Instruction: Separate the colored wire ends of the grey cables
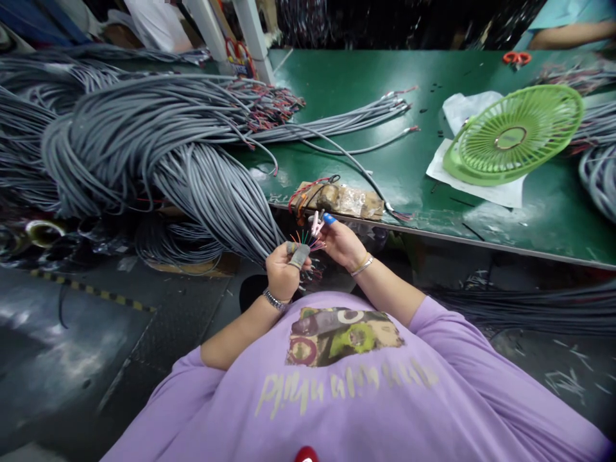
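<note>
My left hand (283, 273), with grey coverings on its thumb and finger, is closed round the end of a grey cable. Thin coloured wires (301, 238) fan out from that end, in red, green, blue and other colours. My right hand (344, 245) is just to the right, a blue cover on one fingertip. Its fingers pinch a small pale pink clip-like tool (317, 223) close beside the wires; its exact kind is unclear. The cable's run below my left hand is mostly hidden. A thick bundle of grey cables (216, 192) hangs over the table edge at the left.
On the green table (346, 77) lie more grey cables (366, 115) with stripped ends. A cardboard piece with tape and wires (346, 200) sits at the edge. Further right are a green fan (514, 138) and orange-handled scissors (517, 59). Another person's arm (572, 33) shows at top right.
</note>
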Action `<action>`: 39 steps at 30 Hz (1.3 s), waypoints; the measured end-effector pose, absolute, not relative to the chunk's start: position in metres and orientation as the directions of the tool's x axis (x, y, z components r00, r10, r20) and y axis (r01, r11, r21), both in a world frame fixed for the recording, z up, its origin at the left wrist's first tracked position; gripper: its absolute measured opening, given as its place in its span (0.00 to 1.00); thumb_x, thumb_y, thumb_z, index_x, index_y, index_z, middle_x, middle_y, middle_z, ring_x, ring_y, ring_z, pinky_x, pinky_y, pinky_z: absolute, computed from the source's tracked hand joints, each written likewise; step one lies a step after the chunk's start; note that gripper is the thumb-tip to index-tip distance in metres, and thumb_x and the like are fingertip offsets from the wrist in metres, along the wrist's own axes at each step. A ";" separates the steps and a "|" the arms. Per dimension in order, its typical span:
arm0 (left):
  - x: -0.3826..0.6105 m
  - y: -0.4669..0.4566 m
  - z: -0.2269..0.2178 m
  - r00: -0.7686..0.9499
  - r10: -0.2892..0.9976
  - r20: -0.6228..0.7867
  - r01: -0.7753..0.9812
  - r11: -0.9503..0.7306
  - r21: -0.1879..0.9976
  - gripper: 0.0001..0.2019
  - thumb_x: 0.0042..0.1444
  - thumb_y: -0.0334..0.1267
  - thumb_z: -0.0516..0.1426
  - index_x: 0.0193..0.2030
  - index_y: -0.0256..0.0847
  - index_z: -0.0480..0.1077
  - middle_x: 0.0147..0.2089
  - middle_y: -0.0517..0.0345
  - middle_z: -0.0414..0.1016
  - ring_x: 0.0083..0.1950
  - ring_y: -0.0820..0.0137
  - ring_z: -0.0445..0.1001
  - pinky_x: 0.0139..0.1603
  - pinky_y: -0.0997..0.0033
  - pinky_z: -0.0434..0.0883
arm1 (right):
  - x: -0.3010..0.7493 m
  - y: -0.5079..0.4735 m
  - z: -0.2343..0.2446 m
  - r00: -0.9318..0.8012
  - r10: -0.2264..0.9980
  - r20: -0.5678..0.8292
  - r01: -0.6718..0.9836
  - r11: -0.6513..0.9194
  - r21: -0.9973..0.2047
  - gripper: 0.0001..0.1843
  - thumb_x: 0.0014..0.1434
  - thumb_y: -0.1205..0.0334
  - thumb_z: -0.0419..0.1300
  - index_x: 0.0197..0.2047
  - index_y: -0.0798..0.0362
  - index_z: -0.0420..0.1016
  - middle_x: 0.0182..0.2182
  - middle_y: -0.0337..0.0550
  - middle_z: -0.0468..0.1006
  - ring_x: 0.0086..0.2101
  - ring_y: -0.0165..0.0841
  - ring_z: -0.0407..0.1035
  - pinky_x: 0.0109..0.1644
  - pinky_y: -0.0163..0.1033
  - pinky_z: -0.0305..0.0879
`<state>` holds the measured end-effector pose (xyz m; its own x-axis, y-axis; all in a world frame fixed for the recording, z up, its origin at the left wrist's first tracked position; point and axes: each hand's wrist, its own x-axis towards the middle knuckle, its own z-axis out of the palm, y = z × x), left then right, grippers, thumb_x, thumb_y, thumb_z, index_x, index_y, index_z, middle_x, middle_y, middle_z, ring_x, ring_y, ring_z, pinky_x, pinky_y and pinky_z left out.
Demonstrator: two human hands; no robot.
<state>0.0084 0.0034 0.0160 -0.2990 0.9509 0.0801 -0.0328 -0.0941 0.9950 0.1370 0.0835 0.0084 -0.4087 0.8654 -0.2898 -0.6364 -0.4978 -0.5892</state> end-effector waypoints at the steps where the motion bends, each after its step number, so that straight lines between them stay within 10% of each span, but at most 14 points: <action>1: 0.008 0.005 0.016 -0.301 0.948 0.101 -0.004 -0.107 0.994 0.10 0.51 0.43 0.63 0.30 0.38 0.74 0.19 0.64 0.73 0.18 0.78 0.70 0.21 0.80 0.70 | 0.136 0.084 0.006 -0.383 0.882 -0.274 -0.638 -0.467 -0.612 0.18 0.58 0.46 0.64 0.33 0.54 0.75 0.25 0.38 0.76 0.25 0.25 0.64 0.26 0.30 0.61; 7: 0.006 0.010 0.014 -0.284 0.946 0.157 0.095 -0.135 0.986 0.10 0.51 0.43 0.63 0.29 0.38 0.73 0.19 0.64 0.72 0.18 0.77 0.70 0.20 0.79 0.70 | 0.127 0.086 -0.011 -0.229 0.957 -0.176 -0.599 -0.281 -0.750 0.26 0.54 0.36 0.62 0.30 0.54 0.75 0.25 0.38 0.74 0.25 0.25 0.63 0.28 0.32 0.59; 25: 0.006 0.010 0.007 -0.239 0.961 0.135 0.149 -0.101 0.984 0.09 0.52 0.43 0.62 0.28 0.39 0.72 0.19 0.64 0.70 0.19 0.77 0.69 0.21 0.78 0.69 | 0.122 0.086 0.004 -0.390 0.863 -0.320 -0.691 -0.504 -0.517 0.26 0.56 0.35 0.59 0.30 0.53 0.71 0.23 0.37 0.73 0.22 0.25 0.62 0.24 0.30 0.58; 39: 0.004 0.000 0.016 -0.271 0.953 0.138 0.104 -0.114 0.988 0.09 0.50 0.42 0.63 0.28 0.39 0.73 0.18 0.63 0.71 0.18 0.77 0.69 0.20 0.79 0.68 | 0.144 0.086 0.004 -0.495 0.823 -0.280 -0.530 -0.541 -0.653 0.27 0.56 0.36 0.60 0.34 0.55 0.77 0.26 0.40 0.76 0.24 0.25 0.66 0.25 0.29 0.62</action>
